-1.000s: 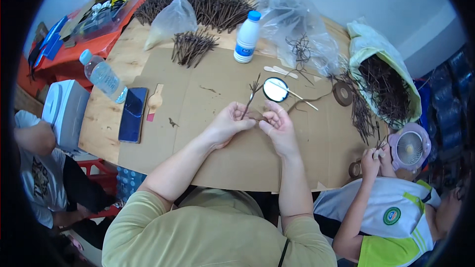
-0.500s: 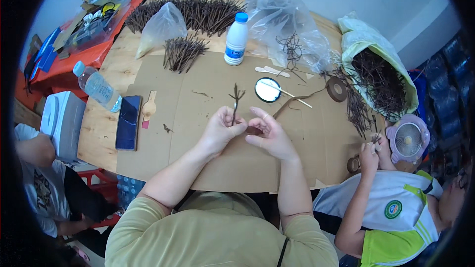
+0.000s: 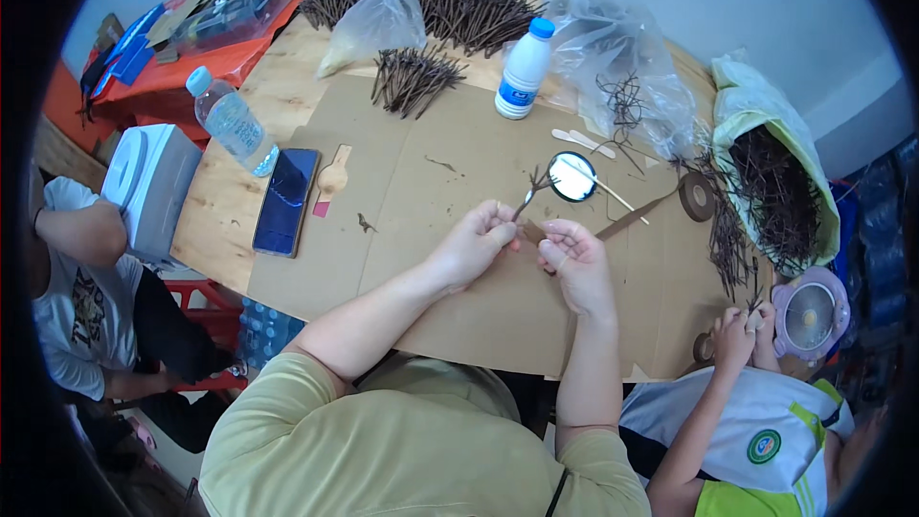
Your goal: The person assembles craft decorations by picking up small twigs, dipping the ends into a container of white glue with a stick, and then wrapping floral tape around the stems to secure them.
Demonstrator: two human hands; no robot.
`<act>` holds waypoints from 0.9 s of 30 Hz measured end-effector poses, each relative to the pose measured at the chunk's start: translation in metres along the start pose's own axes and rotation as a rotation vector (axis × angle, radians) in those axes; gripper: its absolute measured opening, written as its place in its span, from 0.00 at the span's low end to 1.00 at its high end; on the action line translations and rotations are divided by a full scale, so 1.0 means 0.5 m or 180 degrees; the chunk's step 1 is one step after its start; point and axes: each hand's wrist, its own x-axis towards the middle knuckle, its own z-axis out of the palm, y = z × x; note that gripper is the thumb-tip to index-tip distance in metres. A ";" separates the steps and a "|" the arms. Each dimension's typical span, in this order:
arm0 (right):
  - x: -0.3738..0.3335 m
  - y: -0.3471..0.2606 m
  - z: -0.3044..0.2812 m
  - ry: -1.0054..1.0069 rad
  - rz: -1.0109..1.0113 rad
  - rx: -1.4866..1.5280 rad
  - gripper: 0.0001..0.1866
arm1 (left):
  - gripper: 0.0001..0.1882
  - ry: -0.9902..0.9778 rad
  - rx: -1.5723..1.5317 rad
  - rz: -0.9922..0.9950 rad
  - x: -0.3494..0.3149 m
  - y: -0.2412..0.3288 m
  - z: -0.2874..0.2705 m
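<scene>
Between the thumb and fingers of my left hand (image 3: 476,247) is a small brown branched twig (image 3: 536,182), its forked tip pointing up and to the right. Close beside it, my right hand (image 3: 582,273) is closed, thumb and fingertips pinching the end of a brown tape strip (image 3: 632,218). That strip runs back across the cardboard to the tape roll (image 3: 697,196). Just beyond the twig lies a round dish of white paste (image 3: 571,175) with a thin stick (image 3: 622,203) across its rim. The twig's lower end is hidden by my fingers.
Cardboard (image 3: 459,325) covers the near table. A white bottle (image 3: 525,72), a twig bundle (image 3: 416,81) and plastic bags stand behind. A phone (image 3: 286,203) and water bottle (image 3: 230,120) are left. A sack of twigs (image 3: 780,187) and a co-worker's hands (image 3: 745,333) are right.
The whole view has shifted. The twig, upright before, now leans to the right. My right hand's fingers, spread earlier, have closed near the left hand.
</scene>
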 end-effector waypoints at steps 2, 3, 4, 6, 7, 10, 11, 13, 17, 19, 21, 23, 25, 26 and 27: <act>-0.002 -0.006 0.003 -0.0020 -0.0076 0.0099 0.11 | 0.04 -0.0028 -0.0112 -0.0019 -0.002 0.000 0.002; -0.002 -0.004 0.007 -0.0018 -0.0145 0.0163 0.11 | 0.04 -0.0061 -0.0165 0.0007 -0.002 -0.003 0.003; -0.001 -0.002 0.011 -0.0014 -0.0212 0.0229 0.10 | 0.04 -0.0096 -0.0218 0.0032 -0.002 -0.005 0.002; 0.000 0.003 0.012 0.0040 -0.0305 0.0323 0.09 | 0.04 -0.0193 -0.0279 0.0063 -0.002 -0.007 0.003; 0.001 0.008 0.010 0.0085 -0.0324 0.0352 0.08 | 0.05 -0.0243 -0.0308 0.0075 -0.001 -0.008 0.004; 0.001 0.009 0.020 0.0263 -0.0445 0.0415 0.07 | 0.05 -0.0240 -0.0498 -0.0095 -0.007 -0.007 0.010; 0.002 0.009 0.022 0.0324 -0.0483 0.0455 0.07 | 0.06 -0.0295 -0.0517 -0.0102 -0.007 -0.009 0.010; 0.005 0.014 0.022 0.0403 -0.0529 0.0525 0.06 | 0.07 -0.0409 -0.0557 -0.0117 -0.007 -0.014 0.011; 0.006 0.014 0.022 0.0521 -0.0656 0.0654 0.07 | 0.11 -0.0465 -0.0537 -0.0145 -0.010 -0.013 0.019; 0.008 0.018 0.020 0.0555 -0.0671 0.0670 0.07 | 0.14 -0.0500 -0.0564 -0.0102 -0.013 -0.009 0.023; 0.009 0.019 0.018 0.0601 -0.0688 0.0667 0.07 | 0.17 -0.0446 -0.0330 0.0042 -0.016 -0.007 0.027; 0.011 0.020 0.018 0.0653 -0.0706 0.0649 0.07 | 0.19 -0.0425 -0.0128 0.0190 -0.019 -0.005 0.030; 0.009 0.016 0.022 0.0712 -0.0698 0.0686 0.07 | 0.21 -0.0437 0.0042 0.0344 -0.023 -0.004 0.034; 0.009 0.014 0.024 0.0741 -0.0696 0.0704 0.07 | 0.21 -0.0455 0.0139 0.0424 -0.023 -0.007 0.034; 0.009 0.013 0.025 0.0739 -0.0698 0.0710 0.07 | 0.21 -0.0472 0.0235 0.0504 -0.022 -0.014 0.033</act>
